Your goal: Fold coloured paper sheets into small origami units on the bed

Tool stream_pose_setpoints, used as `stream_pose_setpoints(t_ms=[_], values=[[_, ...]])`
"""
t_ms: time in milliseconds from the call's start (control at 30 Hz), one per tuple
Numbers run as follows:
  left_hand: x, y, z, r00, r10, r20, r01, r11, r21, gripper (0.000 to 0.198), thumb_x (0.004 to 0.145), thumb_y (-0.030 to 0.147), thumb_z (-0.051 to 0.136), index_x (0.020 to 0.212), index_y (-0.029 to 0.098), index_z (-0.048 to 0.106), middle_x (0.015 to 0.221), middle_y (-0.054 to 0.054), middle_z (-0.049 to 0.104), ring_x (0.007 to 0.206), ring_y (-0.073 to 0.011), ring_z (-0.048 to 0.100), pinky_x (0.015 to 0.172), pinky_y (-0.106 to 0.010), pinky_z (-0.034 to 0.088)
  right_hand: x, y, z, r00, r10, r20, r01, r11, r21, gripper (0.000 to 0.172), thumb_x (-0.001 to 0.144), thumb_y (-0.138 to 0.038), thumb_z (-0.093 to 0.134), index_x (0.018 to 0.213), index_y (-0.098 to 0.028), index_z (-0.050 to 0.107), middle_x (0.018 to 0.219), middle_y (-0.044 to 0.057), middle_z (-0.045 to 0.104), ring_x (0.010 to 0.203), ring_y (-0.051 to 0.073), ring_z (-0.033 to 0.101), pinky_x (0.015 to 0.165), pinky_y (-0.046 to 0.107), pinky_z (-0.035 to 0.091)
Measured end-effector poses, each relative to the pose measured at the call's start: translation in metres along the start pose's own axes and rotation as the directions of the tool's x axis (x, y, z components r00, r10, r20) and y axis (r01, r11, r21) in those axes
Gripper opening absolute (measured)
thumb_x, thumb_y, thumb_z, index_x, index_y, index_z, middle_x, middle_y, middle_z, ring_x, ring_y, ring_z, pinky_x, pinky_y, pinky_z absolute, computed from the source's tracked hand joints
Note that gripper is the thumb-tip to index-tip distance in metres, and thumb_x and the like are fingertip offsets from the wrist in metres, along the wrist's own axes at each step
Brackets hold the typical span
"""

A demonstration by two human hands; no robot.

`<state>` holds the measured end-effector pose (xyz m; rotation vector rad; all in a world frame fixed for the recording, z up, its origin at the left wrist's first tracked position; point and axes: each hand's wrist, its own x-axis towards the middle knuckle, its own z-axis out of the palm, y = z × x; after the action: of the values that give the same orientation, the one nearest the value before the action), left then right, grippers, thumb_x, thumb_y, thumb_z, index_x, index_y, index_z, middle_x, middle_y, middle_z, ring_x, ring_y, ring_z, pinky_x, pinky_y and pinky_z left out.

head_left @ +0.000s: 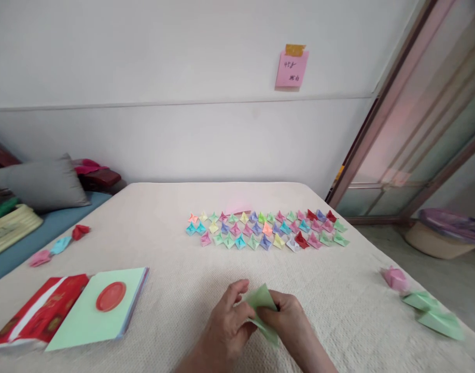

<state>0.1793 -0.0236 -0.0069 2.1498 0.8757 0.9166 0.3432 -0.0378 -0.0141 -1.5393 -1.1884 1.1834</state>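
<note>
Between my two hands is a light green sheet of folding paper [261,299], partly folded, held just above the table's near edge. My left hand [230,322] curls its fingers round the left side of the paper. From the right, my right hand [286,317] pinches it with the thumb over the front. My fingers hide part of the folds. Beyond my hands, several small folded paper boats [254,242] in many colours stand in three rows on the cream-covered table [171,295].
At left lie a stack of coloured paper [74,318] with a red round lid [111,297] on it, a red packet [39,311] and folded pieces [61,244]. Near the right edge are a pink folded piece [395,278] and green folded papers [435,316]. A wall [163,140] stands behind.
</note>
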Motion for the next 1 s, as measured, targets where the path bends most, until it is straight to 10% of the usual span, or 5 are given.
stream_pose_setpoints(t_ms=[467,700,1000], values=[[0.008,-0.011,-0.002,0.886,-0.458,-0.073,0.35,0.763,-0.543,0.012,0.068,0.024,0.066,0.069,0.017,0.056,0.06,0.005,0.049,0.055,-0.0107,0.045,0.052,-0.021,0.036,-0.008,-0.017,-0.003,0.983,-0.007,0.186,-0.068,0.916,0.395,0.037,0.075,-0.048,0.064,0.09,-0.015,0.064,0.058,0.001,0.063,0.049,0.012,0.057,0.046,0.021,0.037],[0.006,-0.017,0.009,0.851,-0.513,-0.116,0.246,0.583,-0.774,0.066,0.063,0.027,0.076,0.119,0.023,0.041,0.086,0.001,0.06,0.072,-0.0157,0.059,0.063,-0.026,0.046,0.0,-0.004,0.001,0.998,-0.006,0.067,-0.017,0.939,0.344,0.025,0.066,-0.038,0.07,0.076,-0.015,0.066,0.047,-0.005,0.055,0.037,0.008,0.045,0.038,0.019,0.024],[0.002,-0.021,0.012,0.856,-0.517,0.027,0.326,0.498,-0.804,0.072,0.064,0.036,0.076,0.125,0.017,0.042,0.068,0.005,0.054,0.059,-0.0106,0.052,0.054,-0.021,0.038,0.004,0.002,0.005,1.0,0.007,0.027,-0.014,0.965,0.262,0.037,0.069,-0.053,0.065,0.06,-0.017,0.057,0.043,-0.008,0.04,0.033,0.005,0.029,0.031,0.019,0.019]])
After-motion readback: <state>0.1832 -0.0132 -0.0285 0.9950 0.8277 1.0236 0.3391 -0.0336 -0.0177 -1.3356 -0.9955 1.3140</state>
